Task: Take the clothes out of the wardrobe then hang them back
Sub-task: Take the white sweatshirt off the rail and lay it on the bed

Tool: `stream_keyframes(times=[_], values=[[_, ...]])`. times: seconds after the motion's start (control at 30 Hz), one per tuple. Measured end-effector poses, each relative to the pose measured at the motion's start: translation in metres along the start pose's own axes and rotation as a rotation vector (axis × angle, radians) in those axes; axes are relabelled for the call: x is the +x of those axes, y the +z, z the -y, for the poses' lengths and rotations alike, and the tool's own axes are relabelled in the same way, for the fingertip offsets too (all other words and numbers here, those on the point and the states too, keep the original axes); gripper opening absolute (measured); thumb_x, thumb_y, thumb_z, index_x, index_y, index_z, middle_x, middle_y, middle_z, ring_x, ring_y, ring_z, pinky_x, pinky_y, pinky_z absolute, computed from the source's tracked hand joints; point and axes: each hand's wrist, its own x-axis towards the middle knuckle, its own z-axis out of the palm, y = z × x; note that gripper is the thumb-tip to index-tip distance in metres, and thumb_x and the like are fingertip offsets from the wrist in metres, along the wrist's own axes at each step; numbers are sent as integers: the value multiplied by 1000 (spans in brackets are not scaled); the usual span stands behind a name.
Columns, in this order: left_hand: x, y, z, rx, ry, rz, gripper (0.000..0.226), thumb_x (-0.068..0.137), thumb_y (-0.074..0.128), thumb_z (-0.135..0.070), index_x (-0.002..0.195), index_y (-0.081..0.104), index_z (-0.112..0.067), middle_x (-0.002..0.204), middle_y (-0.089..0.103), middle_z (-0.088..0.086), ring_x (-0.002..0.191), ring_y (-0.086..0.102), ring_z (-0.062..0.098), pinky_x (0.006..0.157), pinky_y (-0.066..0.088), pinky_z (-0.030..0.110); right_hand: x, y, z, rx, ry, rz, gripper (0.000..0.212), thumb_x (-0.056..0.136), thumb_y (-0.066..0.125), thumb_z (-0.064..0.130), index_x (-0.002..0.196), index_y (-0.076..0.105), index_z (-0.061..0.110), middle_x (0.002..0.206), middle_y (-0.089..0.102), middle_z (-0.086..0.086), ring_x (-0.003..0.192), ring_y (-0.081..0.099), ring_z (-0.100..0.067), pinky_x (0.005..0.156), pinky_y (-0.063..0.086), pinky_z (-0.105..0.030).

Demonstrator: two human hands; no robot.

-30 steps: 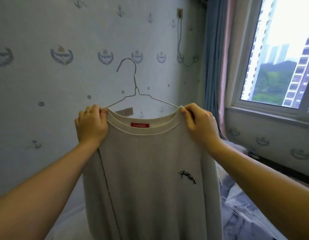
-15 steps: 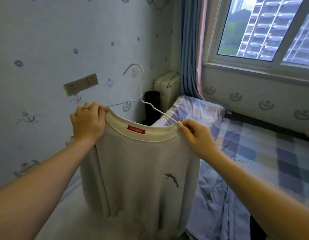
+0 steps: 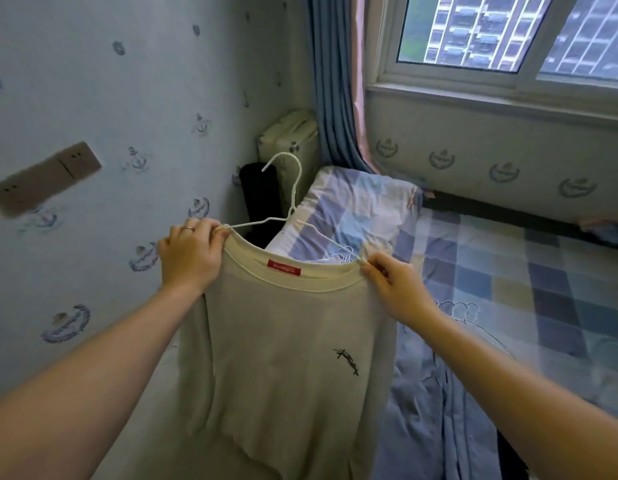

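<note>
Head view: cream knit top (image 3: 283, 341) on white wire hanger (image 3: 290, 199), held up in air between wallpapered wall and bed.

Left hand (image 3: 191, 252): fingers curled, pinching top's shoulder together with hanger end; ring on one finger.

Right hand (image 3: 392, 287): fingers curled, pinching opposite shoulder at collar, by other hanger arm.

Hanger hook points up above collar. Red label (image 3: 284, 267) inside neckline; small black embroidered mark (image 3: 349, 360) on chest.

Bed with blue checked sheet (image 3: 508, 289) at right, more white wire hangers (image 3: 456, 308) lying on it. Blue curtain (image 3: 332, 98) in corner.
</note>
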Motion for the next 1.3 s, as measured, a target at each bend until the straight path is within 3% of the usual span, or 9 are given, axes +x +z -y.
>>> stream_keyframes(times=[0.27, 0.4, 0.53, 0.77, 0.9, 1.03, 1.13, 1.23, 1.3], values=[[86, 71, -24, -67, 54, 37, 29, 101, 49, -41, 102, 66, -17, 109, 64, 11, 103, 53, 40, 80, 37, 44, 77, -4, -37, 11, 109, -96, 14, 99, 53, 28, 94, 64, 21, 83, 64, 8, 81, 59, -9, 76, 51, -38], [121, 122, -20, -85, 93, 99, 29, 101, 49, -41, 103, 65, -18, 108, 64, 11, 103, 54, 38, 79, 36, 43, 113, 13, -61, -20, 195, -146, 14, 98, 55, 28, 95, 64, 19, 80, 64, 2, 78, 59, -20, 74, 51, -48], [146, 183, -7, -76, 157, 228, 28, 102, 46, -42, 105, 64, -20, 109, 63, 10, 104, 53, 36, 83, 36, 44, 141, 40, -91, -98, 300, -173, 14, 99, 53, 31, 96, 62, 20, 78, 62, 4, 75, 58, -22, 70, 50, -46], [153, 303, 17, -16, 217, 475, 23, 99, 53, -40, 100, 65, -22, 101, 67, 11, 101, 53, 35, 82, 33, 44, 173, 107, -170, -429, 481, -140, 14, 97, 55, 32, 96, 67, 25, 82, 61, 12, 90, 54, -24, 82, 25, -36], [135, 372, 35, 57, 299, 555, 19, 95, 60, -40, 94, 67, -22, 89, 70, 10, 94, 54, 34, 77, 31, 42, 172, 158, -226, -549, 598, -112, 13, 96, 56, 32, 97, 68, 27, 95, 70, 4, 93, 55, -28, 79, 25, -37], [128, 436, 38, -29, 210, 690, 24, 99, 51, -38, 102, 63, -18, 108, 65, 12, 97, 60, 38, 75, 42, 43, 182, 199, -276, -414, 709, -126, 15, 96, 55, 25, 101, 67, 19, 100, 66, -6, 94, 59, -34, 72, 43, -39], [127, 469, 35, -106, 112, 726, 24, 100, 48, -34, 110, 59, -16, 118, 58, 14, 100, 59, 39, 79, 45, 45, 199, 218, -303, -369, 772, -118, 22, 97, 52, 24, 113, 66, 18, 115, 64, -8, 106, 58, -33, 82, 46, -39], [126, 486, 28, -245, 23, 771, 33, 98, 54, -25, 130, 53, -16, 137, 49, 11, 116, 55, 34, 92, 44, 43, 215, 229, -310, -246, 841, -32, 53, 96, 54, 33, 146, 41, 23, 153, 37, -5, 139, 36, -25, 112, 32, -45], [123, 487, 25, -297, -2, 862, 52, 97, 57, -25, 146, 40, -19, 156, 31, 9, 134, 42, 27, 105, 37, 39, 218, 234, -301, -176, 884, 21, 70, 95, 54, 40, 154, 20, 30, 163, 13, 1, 149, 15, -17, 118, 21, -48]])
